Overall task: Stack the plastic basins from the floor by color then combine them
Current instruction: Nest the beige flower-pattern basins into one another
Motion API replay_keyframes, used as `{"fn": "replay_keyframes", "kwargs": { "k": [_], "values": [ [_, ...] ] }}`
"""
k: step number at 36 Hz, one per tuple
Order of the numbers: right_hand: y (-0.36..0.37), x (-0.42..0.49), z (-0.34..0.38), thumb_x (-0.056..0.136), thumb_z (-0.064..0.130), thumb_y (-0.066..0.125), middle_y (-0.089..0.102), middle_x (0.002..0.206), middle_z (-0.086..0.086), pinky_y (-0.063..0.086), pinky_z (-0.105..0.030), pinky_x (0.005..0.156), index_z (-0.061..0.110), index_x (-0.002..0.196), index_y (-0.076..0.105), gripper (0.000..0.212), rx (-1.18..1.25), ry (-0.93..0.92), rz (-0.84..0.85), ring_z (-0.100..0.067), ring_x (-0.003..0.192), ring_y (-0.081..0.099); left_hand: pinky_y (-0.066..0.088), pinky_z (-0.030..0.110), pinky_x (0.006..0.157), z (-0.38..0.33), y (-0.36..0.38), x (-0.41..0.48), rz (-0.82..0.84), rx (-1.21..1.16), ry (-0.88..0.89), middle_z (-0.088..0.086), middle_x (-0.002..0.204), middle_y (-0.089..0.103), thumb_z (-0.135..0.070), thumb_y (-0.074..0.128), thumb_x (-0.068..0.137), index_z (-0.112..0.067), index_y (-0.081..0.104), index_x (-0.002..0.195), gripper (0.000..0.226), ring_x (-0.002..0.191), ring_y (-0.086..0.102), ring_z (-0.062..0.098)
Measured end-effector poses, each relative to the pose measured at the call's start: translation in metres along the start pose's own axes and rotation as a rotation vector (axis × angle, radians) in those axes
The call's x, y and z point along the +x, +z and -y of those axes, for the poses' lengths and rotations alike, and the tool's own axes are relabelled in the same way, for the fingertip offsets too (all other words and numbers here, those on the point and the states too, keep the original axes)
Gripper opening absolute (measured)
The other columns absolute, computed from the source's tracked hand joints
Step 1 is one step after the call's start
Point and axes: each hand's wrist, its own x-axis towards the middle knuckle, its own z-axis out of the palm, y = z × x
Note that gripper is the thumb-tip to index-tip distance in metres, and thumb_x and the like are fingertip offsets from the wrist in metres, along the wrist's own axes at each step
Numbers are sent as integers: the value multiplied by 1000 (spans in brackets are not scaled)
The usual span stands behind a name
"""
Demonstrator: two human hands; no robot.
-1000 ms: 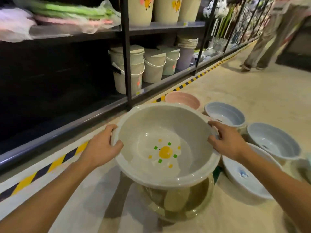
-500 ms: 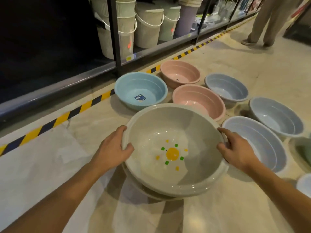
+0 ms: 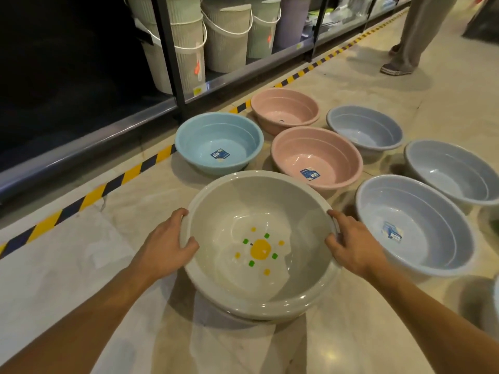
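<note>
A beige basin [image 3: 302, 211] with a yellow flower print sits low on the floor, nested in another beige basin whose rim shows beneath it. My left hand [image 3: 164, 245] grips its left rim and my right hand [image 3: 353, 247] grips its right rim. Beyond it on the floor stand a light blue basin [image 3: 218, 143], two pink basins [image 3: 317, 157] [image 3: 285, 109], and three grey-blue basins [image 3: 413, 222] [image 3: 364, 128] [image 3: 453, 171].
A black shelf rack [image 3: 172, 63] with ribbed lidded buckets [image 3: 226, 33] runs along the left, edged by yellow-black floor tape [image 3: 89, 195]. A person's legs [image 3: 415, 33] stand at the far right. Another basin's edge [image 3: 496, 295] shows at the right border.
The beige basin went down from a raised position onto the other beige basin on the floor, with both hands still on its rim. The view tilted down, showing the other basins.
</note>
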Motion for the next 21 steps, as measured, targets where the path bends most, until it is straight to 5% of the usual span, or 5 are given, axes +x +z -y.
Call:
{"fn": "replay_keyframes", "kwargs": {
  "k": [11,17,21],
  "values": [
    [16,-2,-6,97,38,48,58,128,-9,48,-45,92,24,152,33,59,-48,-45,-8,-27,112,52,42,16,65,6,12,1,-7,27,57,-17,97,59,-38,67,86,-33,33,133,58,84,60,4],
    [15,-3,-5,97,42,46,57,128,-6,50,-45,92,27,152,29,60,-42,-18,14,-24,112,52,55,29,76,15,18,2,-2,38,49,-13,104,61,-43,65,84,-38,32,132,58,91,62,8],
    [16,-2,-3,95,42,46,57,127,-5,51,-45,92,29,150,27,60,-37,-15,16,-24,110,53,49,26,76,16,21,0,-18,55,53,-12,108,59,-41,63,86,-36,30,135,59,94,59,8]
  ]
}}
